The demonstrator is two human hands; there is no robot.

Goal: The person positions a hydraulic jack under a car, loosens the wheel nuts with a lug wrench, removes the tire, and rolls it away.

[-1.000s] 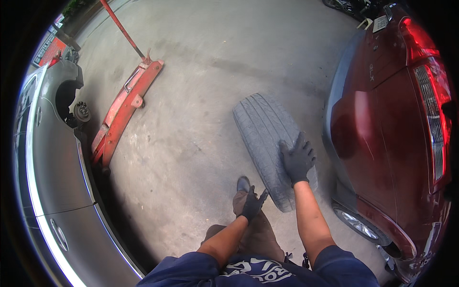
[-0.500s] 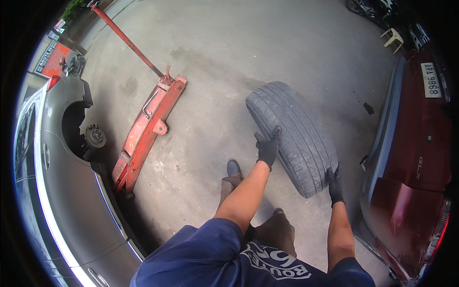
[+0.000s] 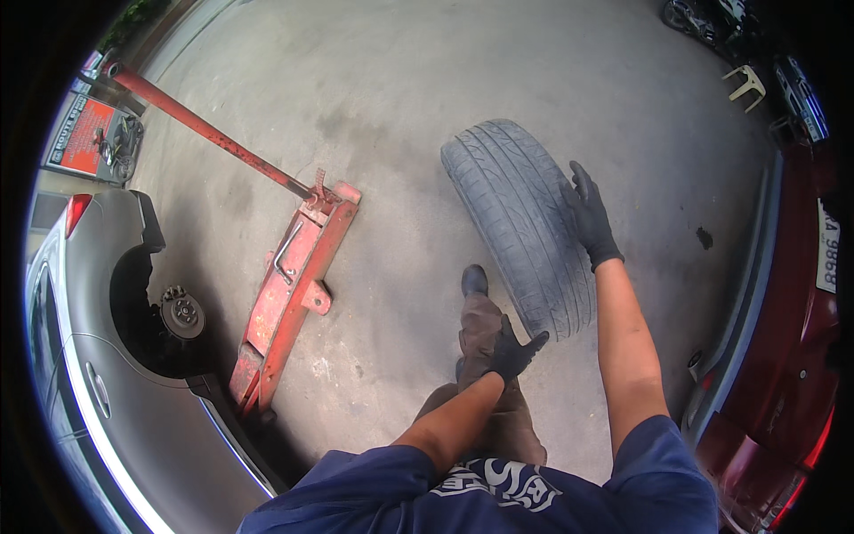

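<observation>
A worn grey-black tyre stands upright on its tread on the concrete, a little right of centre. My right hand, in a black glove, is at the tyre's right side, fingers stretched out flat beside its edge; whether the palm touches is hard to tell. Close to the tyre's near end is my left hand, also gloved in black. Its thumb and fingers are spread with nothing between them, and the thumb points toward the tread.
On the left lies a red floor jack with its long handle raised and a bent metal bar on top. Beyond it stands a grey car with a bare wheel hub. A dark red car borders the right. A cream plastic stool is far right.
My left hand has left the tyre's left side for its near end. My right hand has slid from the near end to farther up the right side. The tyre has turned somewhat.
</observation>
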